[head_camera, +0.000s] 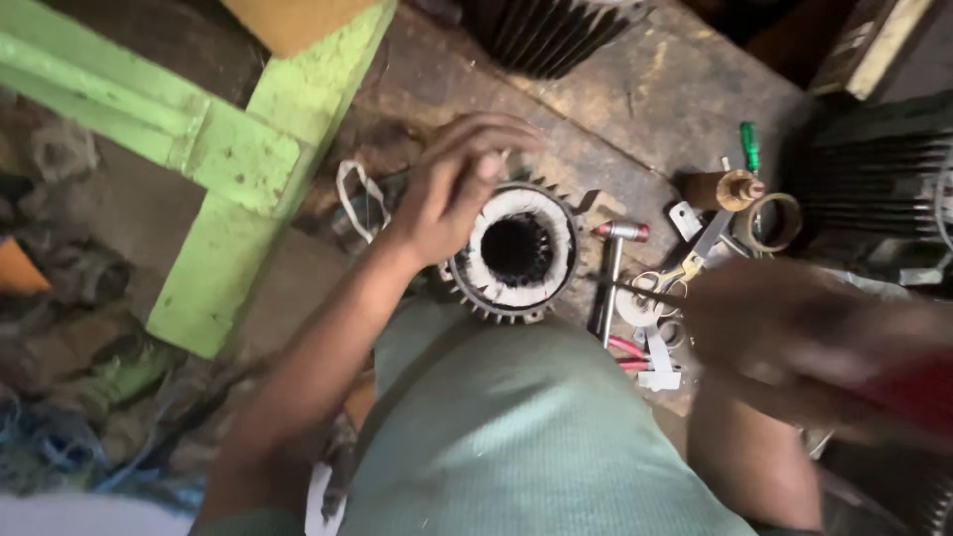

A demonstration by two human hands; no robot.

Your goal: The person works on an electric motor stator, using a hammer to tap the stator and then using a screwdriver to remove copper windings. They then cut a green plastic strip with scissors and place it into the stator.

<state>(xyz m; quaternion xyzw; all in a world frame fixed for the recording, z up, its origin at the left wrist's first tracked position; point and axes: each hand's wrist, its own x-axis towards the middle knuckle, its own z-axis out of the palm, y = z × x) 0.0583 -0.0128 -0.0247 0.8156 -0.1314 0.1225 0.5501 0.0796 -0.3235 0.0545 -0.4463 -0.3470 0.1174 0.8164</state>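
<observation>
Nearest the lens, the person's lap in pale green cloth (516, 427) fills the lower middle, with both forearms reaching out past it. Ahead of the knees sits a round motor stator (516, 253), finned on the outside, its white-wrapped winding ringing a dark bore; it stands bore-up on the worn wooden desk (645, 89), probably so the winding can be worked from above. On its upper left edge rests the left hand (452, 184), fingers curled down over the rim and pinching at the winding, seemingly steadying it. To the right, the right hand (794, 337) is badly blurred, clenched around something with a red part near the frame's edge and a thin dark shaft pointing toward the stator; it may be a screwdriver, but the blur leaves that unsure. Tools lie within easy reach between them: a small hammer (611, 273), scissors (675, 278), a green-handled screwdriver (749, 146), a tan tape ring (774, 220). A pale green painted frame (248, 169) stands on the left. No labels or packages show clearly.
</observation>
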